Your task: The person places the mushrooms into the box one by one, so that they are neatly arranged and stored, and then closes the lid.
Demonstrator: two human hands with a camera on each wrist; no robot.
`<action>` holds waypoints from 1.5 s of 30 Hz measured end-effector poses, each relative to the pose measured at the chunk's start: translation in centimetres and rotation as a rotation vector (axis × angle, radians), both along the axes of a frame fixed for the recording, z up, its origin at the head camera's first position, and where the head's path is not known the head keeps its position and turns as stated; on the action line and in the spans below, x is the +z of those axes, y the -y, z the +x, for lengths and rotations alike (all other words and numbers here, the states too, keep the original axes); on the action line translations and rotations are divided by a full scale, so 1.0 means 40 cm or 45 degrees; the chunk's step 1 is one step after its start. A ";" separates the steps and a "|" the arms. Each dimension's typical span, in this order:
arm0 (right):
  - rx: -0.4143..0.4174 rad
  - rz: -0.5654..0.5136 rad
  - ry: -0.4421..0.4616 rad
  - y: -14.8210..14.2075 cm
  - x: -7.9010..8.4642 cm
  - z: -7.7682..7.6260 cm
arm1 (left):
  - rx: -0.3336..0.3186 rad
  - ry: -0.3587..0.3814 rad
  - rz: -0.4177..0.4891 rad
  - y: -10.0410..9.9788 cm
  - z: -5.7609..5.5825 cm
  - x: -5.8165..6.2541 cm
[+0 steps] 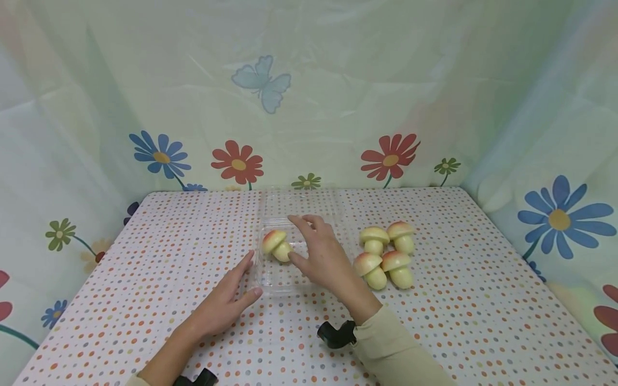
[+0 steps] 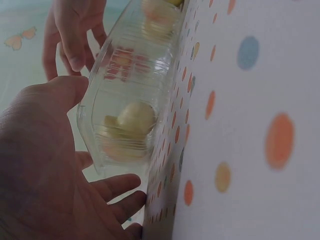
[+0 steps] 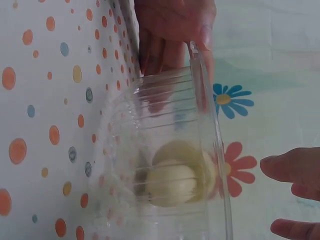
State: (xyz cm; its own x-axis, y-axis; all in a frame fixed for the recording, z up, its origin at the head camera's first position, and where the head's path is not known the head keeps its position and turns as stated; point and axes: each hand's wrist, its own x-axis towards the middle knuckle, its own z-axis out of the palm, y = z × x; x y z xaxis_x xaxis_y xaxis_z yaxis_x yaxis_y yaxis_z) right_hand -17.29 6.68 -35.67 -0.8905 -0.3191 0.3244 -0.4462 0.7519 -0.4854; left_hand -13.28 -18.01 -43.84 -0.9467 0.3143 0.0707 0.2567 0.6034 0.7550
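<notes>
A clear plastic clamshell box (image 1: 299,288) stands on the table with its lid (image 1: 294,202) laid back behind it. One toy mushroom (image 1: 277,246), with a yellow and red cap, lies in its left part. My left hand (image 1: 218,305) is at the box's left side, thumb and fingers spread; in the left wrist view its thumb (image 2: 65,92) comes right up to the rim. Over the right part of the box is my right hand (image 1: 324,256), fingers apart and nothing between them. In the right wrist view its fingertips (image 3: 280,167) show above the rim, apart from the mushroom (image 3: 172,185).
To the right of the box several more toy mushrooms (image 1: 398,269) lie close together in a group. A dotted cloth (image 1: 458,300) covers the table. Behind it hangs a flowered curtain (image 1: 318,107). Black wrist mounts (image 1: 336,335) stick out near both forearms.
</notes>
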 end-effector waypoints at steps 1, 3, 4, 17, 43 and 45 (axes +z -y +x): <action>-0.004 0.002 -0.002 -0.003 0.002 0.000 | 0.001 0.001 -0.001 0.000 0.000 0.000; -0.011 0.005 -0.003 -0.009 0.005 0.001 | 0.002 0.005 -0.005 -0.001 -0.001 0.001; -0.013 0.007 -0.005 -0.012 0.006 0.001 | 0.004 0.009 -0.009 -0.001 -0.001 0.002; -0.073 0.008 -0.034 -0.063 0.023 0.004 | 0.013 0.010 -0.057 -0.001 0.004 0.016; -0.352 -0.121 0.110 -0.239 0.047 -0.033 | -0.002 -0.028 -0.046 -0.001 0.002 0.003; -0.360 -0.130 0.108 -0.251 0.046 -0.036 | -0.001 -0.028 -0.043 -0.001 0.001 0.001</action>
State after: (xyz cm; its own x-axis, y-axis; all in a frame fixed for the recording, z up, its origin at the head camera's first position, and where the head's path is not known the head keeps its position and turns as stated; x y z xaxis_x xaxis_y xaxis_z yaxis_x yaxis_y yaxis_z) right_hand -18.72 16.73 -33.82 -0.9645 -0.0247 0.2630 -0.1814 0.7856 -0.5916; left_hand -13.22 -17.99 -43.78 -0.9448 0.3174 0.0807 0.2733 0.6282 0.7285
